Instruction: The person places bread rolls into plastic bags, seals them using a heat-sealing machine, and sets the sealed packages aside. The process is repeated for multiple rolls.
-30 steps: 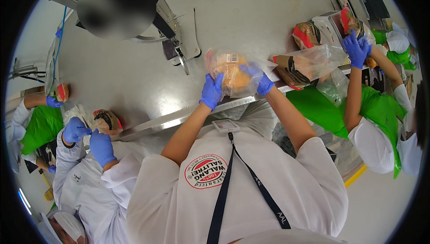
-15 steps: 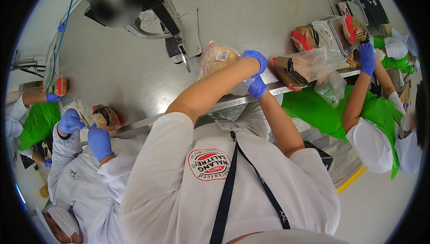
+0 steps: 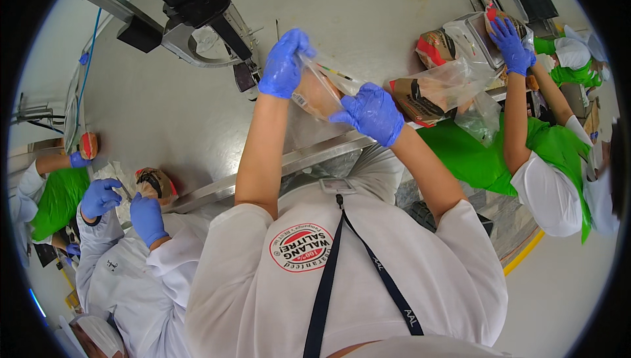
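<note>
My left hand [image 3: 284, 65], in a blue glove, is closed on the far left side of a clear plastic bag. My right hand [image 3: 371, 115], gloved the same way, grips the bag's right side with its fingers curled. Between them the bag [image 3: 316, 93] is tilted, with a rounded orange-brown piece of food inside. A white label shows low on its left. Just left of my left hand stands a black and metal bench machine [image 3: 213, 26].
The steel table [image 3: 177, 115] has a raised near edge. To the right lie brown-and-red packages [image 3: 415, 98] by a scale [image 3: 476, 36], where a co-worker's gloved hands [image 3: 511, 49] hold another. At left a co-worker's hands [image 3: 146, 216] work beside a package [image 3: 156, 184].
My left hand has moved from beside my right hand to the bag's far left side. The bag has been lifted and tilted. The right co-worker's hands have shifted left on their package.
</note>
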`<move>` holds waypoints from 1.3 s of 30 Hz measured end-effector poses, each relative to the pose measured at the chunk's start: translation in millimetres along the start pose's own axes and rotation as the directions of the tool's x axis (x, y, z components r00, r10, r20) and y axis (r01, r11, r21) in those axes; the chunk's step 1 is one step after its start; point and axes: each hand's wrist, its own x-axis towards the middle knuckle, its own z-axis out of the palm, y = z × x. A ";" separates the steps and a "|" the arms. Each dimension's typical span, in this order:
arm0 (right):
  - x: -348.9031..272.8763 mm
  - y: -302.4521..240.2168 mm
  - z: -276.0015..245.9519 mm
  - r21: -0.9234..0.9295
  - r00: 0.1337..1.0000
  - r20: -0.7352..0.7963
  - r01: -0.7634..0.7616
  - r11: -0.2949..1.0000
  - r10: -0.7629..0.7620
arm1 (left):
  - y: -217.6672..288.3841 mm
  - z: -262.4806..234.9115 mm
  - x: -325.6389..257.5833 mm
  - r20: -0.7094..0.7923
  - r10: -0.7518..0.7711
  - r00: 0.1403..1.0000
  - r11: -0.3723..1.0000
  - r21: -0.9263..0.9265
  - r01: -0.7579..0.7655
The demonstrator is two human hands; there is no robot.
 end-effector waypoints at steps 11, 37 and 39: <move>38.4 10.4 91.2 0.660 0.778 -0.497 0.050 0.750 0.385 | -16.9 7.0 -27.9 -0.425 -0.305 0.852 0.829 -0.558 0.018; 65.3 7.8 88.1 0.533 0.796 -0.496 -0.037 0.845 0.347 | -26.4 42.5 -74.8 -0.047 -0.181 0.982 0.983 0.009 0.181; 69.1 8.9 81.4 0.508 0.822 -0.507 0.041 0.860 0.260 | -23.5 41.3 -85.6 -0.193 0.184 0.964 0.846 0.530 -0.055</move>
